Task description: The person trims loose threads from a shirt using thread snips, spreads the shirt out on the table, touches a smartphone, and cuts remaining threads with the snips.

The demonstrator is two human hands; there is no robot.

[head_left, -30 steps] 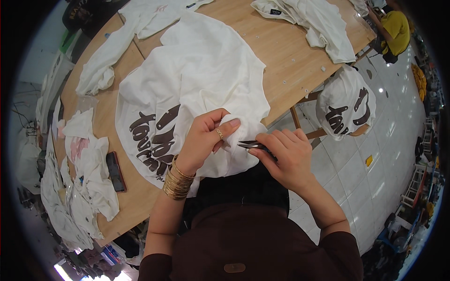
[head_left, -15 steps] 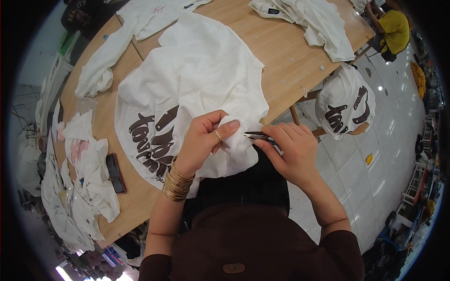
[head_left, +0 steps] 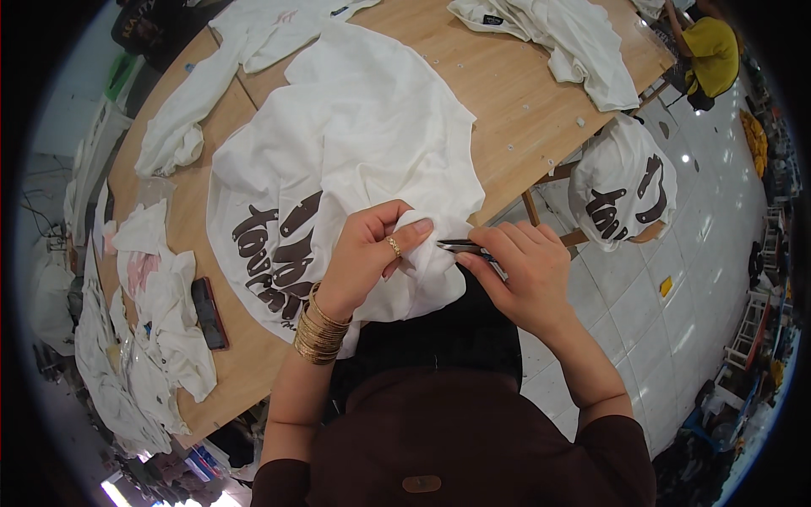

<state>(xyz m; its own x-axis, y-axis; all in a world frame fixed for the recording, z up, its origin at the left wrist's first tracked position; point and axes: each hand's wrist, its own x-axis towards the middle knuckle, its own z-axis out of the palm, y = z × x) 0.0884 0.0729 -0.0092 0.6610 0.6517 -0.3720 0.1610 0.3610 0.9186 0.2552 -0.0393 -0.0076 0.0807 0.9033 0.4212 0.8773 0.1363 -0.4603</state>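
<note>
A white garment with dark printed lettering, perhaps a shirt (head_left: 372, 110), is spread over the near part of the table and hangs off its edge toward my lap. My left hand (head_left: 376, 245) pinches a bunched fold of it between thumb and fingers. From the right, my right hand (head_left: 524, 270) grips small dark thread snips (head_left: 463, 245), their tips pointing left and touching the fold beside my left thumb. Whether the blades have thread between them is too small to make out. Most of the snips' handle is hidden in my palm.
The wooden table (head_left: 507, 118) carries another white garment (head_left: 566, 51) at the far right and white cloth pieces (head_left: 165, 313) at left, near a dark phone (head_left: 209, 314). A stool draped with white printed cloth (head_left: 621, 186) stands right. A person in yellow (head_left: 710, 55) sits beyond.
The snips' tips have shifted very slightly at the fold, and the blades look closer together. My left hand keeps its hold on the cloth.
</note>
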